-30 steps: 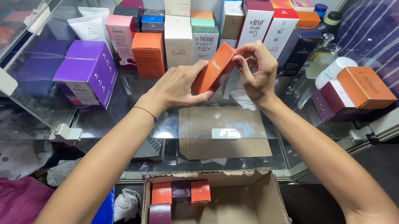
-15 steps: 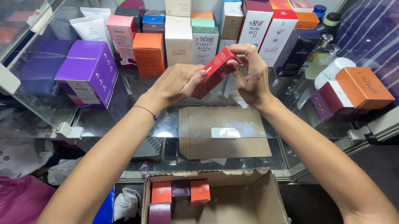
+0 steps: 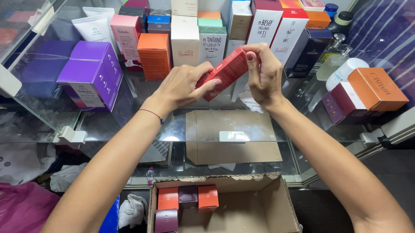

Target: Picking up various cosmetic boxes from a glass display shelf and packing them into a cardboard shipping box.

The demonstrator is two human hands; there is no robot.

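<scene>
Both hands hold a slim red box [image 3: 226,72] tilted in the air above the glass shelf [image 3: 119,120]: the left hand [image 3: 183,85] curls closed around its lower end with the thumb across the front, and the right hand [image 3: 265,73] pinches its upper end between thumb and fingers. The box is in front of a row of upright cartons, near an orange box [image 3: 154,55] and a white box [image 3: 185,41] (a purple box [image 3: 91,74] sits further left). Below, an open cardboard box [image 3: 259,217] holds a few small boxes [image 3: 187,200] in its near-left corner.
</scene>
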